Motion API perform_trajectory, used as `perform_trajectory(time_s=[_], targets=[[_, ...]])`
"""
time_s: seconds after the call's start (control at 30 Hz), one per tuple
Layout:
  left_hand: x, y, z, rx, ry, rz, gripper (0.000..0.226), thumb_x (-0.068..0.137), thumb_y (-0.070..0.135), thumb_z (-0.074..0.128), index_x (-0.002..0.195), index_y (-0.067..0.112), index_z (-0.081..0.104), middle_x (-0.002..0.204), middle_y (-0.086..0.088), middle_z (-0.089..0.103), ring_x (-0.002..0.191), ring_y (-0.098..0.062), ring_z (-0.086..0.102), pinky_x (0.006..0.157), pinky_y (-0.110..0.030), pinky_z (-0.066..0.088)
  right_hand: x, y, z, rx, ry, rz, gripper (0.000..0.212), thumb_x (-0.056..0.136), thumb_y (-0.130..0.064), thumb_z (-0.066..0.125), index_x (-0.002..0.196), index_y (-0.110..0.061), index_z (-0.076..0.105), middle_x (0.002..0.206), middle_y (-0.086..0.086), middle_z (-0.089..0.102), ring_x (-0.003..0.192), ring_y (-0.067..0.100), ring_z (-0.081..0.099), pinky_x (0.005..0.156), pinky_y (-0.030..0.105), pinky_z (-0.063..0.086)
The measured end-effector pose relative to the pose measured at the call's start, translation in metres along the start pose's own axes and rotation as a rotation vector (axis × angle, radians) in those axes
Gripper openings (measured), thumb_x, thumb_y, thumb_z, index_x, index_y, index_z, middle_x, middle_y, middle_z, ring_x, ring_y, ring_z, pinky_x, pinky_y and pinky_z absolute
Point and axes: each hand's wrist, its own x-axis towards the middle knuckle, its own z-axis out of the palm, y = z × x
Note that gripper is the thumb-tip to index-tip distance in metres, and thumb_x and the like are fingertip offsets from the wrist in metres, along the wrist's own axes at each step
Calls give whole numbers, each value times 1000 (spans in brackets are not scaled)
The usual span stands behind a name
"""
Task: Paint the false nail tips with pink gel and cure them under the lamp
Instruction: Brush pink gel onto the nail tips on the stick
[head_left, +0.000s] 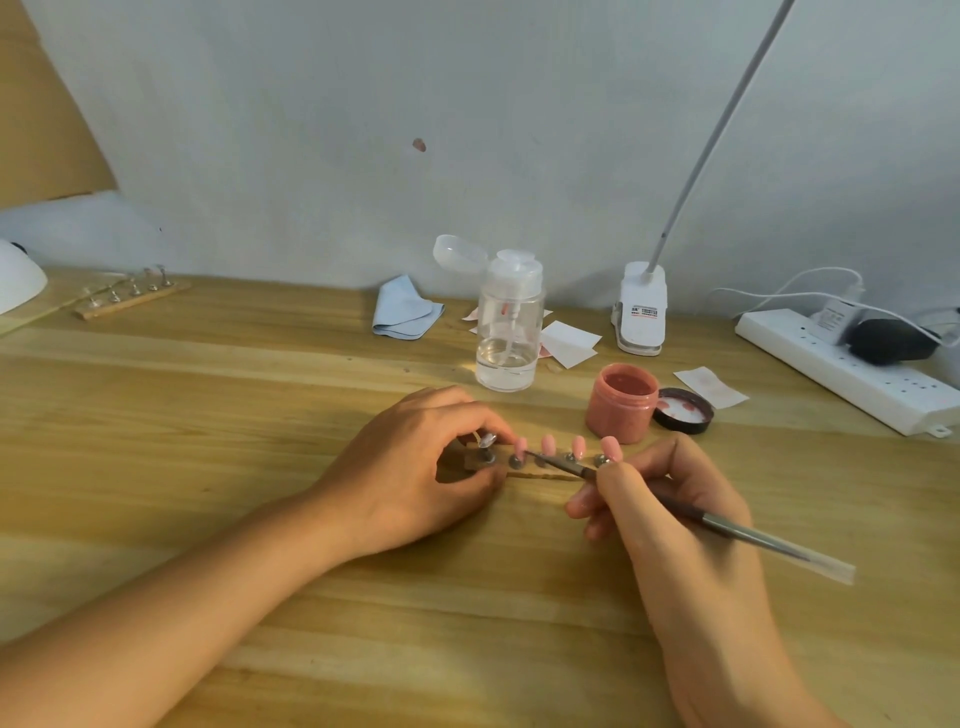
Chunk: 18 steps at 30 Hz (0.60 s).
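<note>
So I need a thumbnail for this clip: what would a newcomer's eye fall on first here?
First the row of pink nail tips on their holder at the middle of the table, the left hand gripping the holder's end and the right hand holding a brush to one tip. Then the open jar of pink gel just behind, its lid beside it.
</note>
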Motion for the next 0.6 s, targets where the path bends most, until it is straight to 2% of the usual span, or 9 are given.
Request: perform_trajectory(time_s=[0.17, 0.6], targets=[[0, -1, 0, 5, 6, -2, 24, 82, 26, 73, 100, 42, 69, 91, 21, 57, 90, 0, 53, 78, -23, 44, 0, 0, 0, 4, -5, -9, 20, 86, -5, 61, 71, 2, 50, 58, 11, 67, 47, 8, 53, 49, 13, 43], [1, 0, 0, -2, 6, -7, 24, 83, 26, 74, 99, 43, 68, 91, 18, 58, 91, -2, 54, 81, -28, 47, 0, -3, 0, 10, 4, 2, 21, 87, -4, 61, 72, 1, 49, 56, 10, 66, 46, 8, 49, 48, 12, 41]])
